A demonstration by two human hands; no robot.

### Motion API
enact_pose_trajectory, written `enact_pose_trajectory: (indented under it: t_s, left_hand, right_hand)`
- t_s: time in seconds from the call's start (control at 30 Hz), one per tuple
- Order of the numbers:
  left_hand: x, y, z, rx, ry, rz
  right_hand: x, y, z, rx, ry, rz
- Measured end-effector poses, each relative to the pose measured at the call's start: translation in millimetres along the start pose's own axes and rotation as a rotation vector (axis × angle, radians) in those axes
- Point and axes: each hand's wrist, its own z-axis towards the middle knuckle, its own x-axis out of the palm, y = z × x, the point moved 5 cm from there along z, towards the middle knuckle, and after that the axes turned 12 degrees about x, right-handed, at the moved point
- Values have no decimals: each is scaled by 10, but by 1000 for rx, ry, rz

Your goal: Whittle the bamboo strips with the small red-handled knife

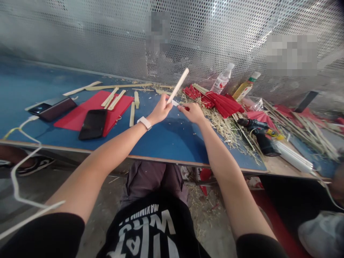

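My left hand [160, 108], with a white watch on its wrist, is closed round the lower end of a pale wooden strip [179, 84] with a rounded tip. The strip leans up and to the right above the blue table. In my right hand [192, 111] is a small knife [175, 103]. Its short whitish blade lies against or very near the strip's lower end, and a bit of red shows at my fingers. Most of the knife's handle is hidden by my hand. Pale shavings [224, 123] are heaped to the right of my right hand.
Red folded fans [220, 102], two bottles [222, 80] and a power drill [259, 134] are on the right. On the left are red sheets [77, 116], a black phone [93, 124], wooden strips [132, 114] and a white cable [24, 157]. Perforated metal [107, 43] stands behind.
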Motion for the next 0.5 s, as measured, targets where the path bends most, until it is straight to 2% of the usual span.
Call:
enact_pose_trajectory:
  t_s: [0.5]
  left_hand:
    - [-79, 24, 8, 41, -117, 81]
  right_hand:
    - [43, 69, 5, 6, -28, 60]
